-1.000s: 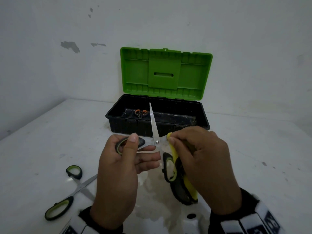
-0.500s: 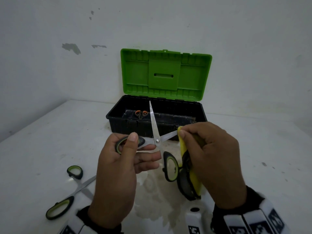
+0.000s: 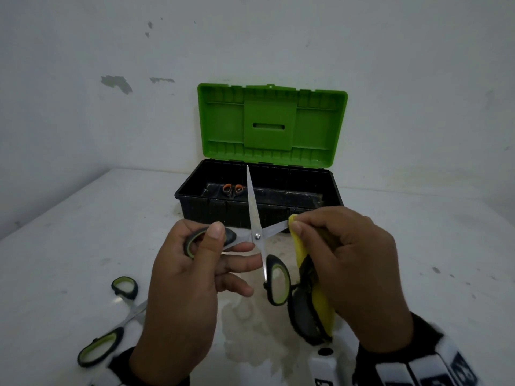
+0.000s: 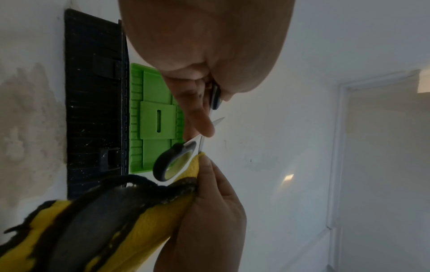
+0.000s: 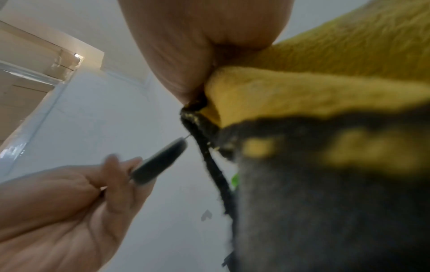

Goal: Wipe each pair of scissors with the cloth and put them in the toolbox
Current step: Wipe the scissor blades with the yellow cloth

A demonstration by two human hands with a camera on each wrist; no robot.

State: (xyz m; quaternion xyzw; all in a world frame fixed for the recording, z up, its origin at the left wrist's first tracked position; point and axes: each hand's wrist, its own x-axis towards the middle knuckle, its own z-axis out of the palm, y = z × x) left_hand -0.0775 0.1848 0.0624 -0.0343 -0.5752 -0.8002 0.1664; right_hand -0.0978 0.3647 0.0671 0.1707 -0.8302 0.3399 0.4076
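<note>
My left hand (image 3: 195, 263) grips one black-and-green handle loop of a pair of scissors (image 3: 257, 236) held above the table with its blades spread wide. One blade points up toward the toolbox; the other runs right into a yellow-and-black cloth (image 3: 312, 288). My right hand (image 3: 342, 263) pinches that cloth (image 4: 121, 217) around the blade near its tip. The free handle loop (image 4: 174, 162) hangs below. A second black-and-green pair of scissors (image 3: 111, 324) lies on the table at lower left. The black toolbox (image 3: 331, 188) stands behind with its green lid (image 3: 271, 123) up.
Orange-handled scissors (image 3: 232, 189) lie inside the toolbox at its left end. A white wall rises right behind the box and along the left. A damp stain (image 3: 245, 316) marks the white tabletop under my hands.
My right hand has slid the cloth outward along the right-pointing blade, from near the pivot toward the tip. The left hand and the scissors have stayed in place.
</note>
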